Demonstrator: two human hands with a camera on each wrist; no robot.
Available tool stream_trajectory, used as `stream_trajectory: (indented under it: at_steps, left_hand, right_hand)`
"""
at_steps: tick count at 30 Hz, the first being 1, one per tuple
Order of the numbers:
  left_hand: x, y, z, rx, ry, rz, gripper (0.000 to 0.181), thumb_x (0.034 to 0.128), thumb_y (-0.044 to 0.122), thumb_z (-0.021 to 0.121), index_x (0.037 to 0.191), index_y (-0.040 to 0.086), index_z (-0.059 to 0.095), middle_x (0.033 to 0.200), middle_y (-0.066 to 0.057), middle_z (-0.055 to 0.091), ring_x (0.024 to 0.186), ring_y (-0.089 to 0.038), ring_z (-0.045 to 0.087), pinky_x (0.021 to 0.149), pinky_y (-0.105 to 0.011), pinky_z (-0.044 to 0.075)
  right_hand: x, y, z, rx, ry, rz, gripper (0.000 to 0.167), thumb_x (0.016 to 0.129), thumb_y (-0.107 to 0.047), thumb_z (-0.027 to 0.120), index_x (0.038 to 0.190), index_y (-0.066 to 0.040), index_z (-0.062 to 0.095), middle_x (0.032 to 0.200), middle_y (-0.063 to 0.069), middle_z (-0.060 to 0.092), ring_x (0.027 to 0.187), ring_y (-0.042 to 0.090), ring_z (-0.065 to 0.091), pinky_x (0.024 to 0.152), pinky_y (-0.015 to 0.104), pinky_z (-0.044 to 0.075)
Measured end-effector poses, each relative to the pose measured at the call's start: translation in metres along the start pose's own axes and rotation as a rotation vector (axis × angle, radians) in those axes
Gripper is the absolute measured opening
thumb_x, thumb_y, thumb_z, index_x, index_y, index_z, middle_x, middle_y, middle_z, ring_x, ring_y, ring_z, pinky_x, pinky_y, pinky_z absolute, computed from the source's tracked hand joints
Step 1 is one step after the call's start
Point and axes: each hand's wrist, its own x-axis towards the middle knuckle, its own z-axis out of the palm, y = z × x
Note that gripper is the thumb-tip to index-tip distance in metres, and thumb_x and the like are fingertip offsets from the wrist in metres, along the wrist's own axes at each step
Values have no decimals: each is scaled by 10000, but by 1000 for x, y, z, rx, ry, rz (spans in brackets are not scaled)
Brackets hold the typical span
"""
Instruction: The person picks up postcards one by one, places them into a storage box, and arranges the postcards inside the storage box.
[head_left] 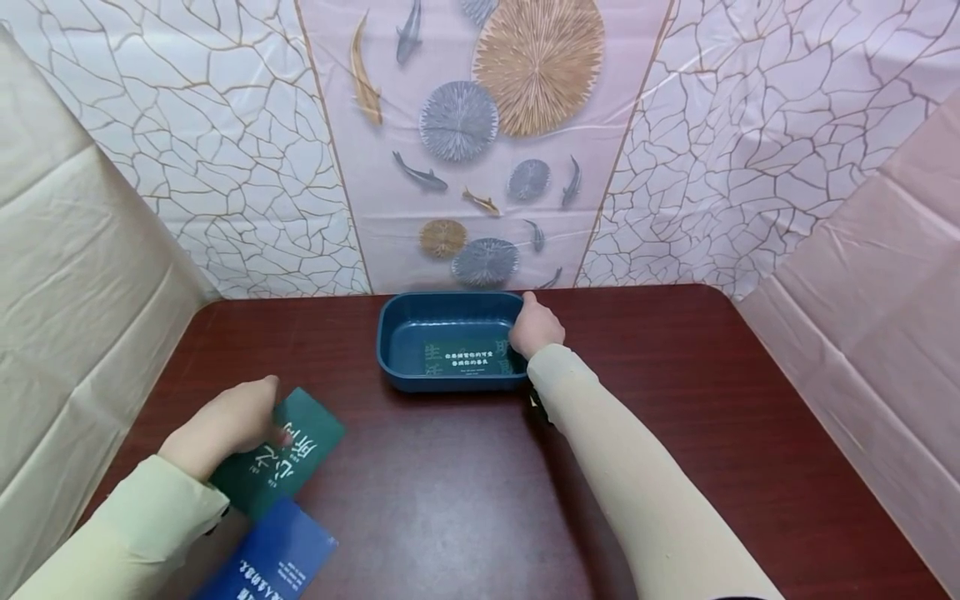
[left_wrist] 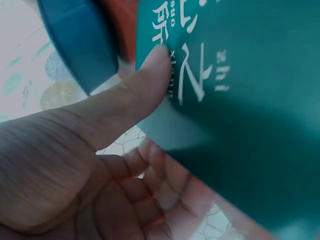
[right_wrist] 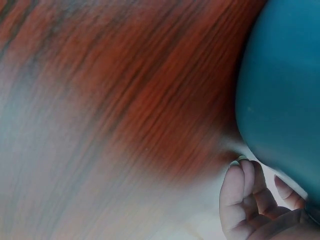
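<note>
My left hand (head_left: 232, 421) pinches a thin green notebook (head_left: 315, 427) with white Chinese lettering. In the left wrist view the thumb lies over its cover (left_wrist: 240, 140) and the fingers are behind it. Below it, partly cut off by the frame's lower edge, is a blue notebook (head_left: 288, 542). At the table's far side my right hand (head_left: 537, 327) grips the right rim of a dark blue tray (head_left: 408, 383). The right wrist view shows curled fingers against the tray's outer wall (right_wrist: 285, 100). Inside the tray lies a dark green notebook (head_left: 465, 358) with white lettering.
The dark red wooden table (head_left: 450, 483) has rounded far corners. A patterned cloth wall (head_left: 465, 200) stands directly behind the tray. Pale cloth sides (head_left: 60, 275) slope along the table's left and right edges.
</note>
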Motion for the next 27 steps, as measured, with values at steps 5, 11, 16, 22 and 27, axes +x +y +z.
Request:
stream_trajectory:
  at_steps: [5,11,16,22,27]
  left_hand:
    - [2,5,-8,-41,29,32,366,832,216,772,956,2,501,757,-69,552,657,-210,536,587,-386,472]
    - [3,12,-17,-66,94,60,223,916,157,672,961,23,499,778,-54,555,644,-192,523,567,-345,434]
    - [4,15,-27,-69,127,78,171,933,129,637,966,30,502,789,-61,560,649,-201,518,569,-347,427]
    - [7,24,-43,-94,262,165,140,939,124,625,1019,49,538,833,-75,579,692,-215,541,600,-392,449]
    - [11,39,-53,-116,429,286,82,944,131,629,998,88,584,818,-49,556,726,-217,521,645,-407,434]
  right_hand:
    - [0,1,1,-1,-1,-1,687,907,-164,643,1500,-172,295,1183,143,624,856,291,613,758,489,515]
    - [0,1,1,-2,2,-8,679,903,-160,646,1493,-164,309,1183,145,624,876,300,616,784,503,510]
    - [0,2,1,-4,0,-3,685,907,-165,646,1496,-170,298,1173,140,627,861,294,617,781,499,510]
    - [0,2,1,-2,9,-7,680,910,-167,644,1497,-167,301,1186,136,624,860,283,611,793,498,508]
    - [2,1,3,-7,11,-7,670,916,-158,634,1498,-170,302,1131,131,644,833,286,616,780,493,508]
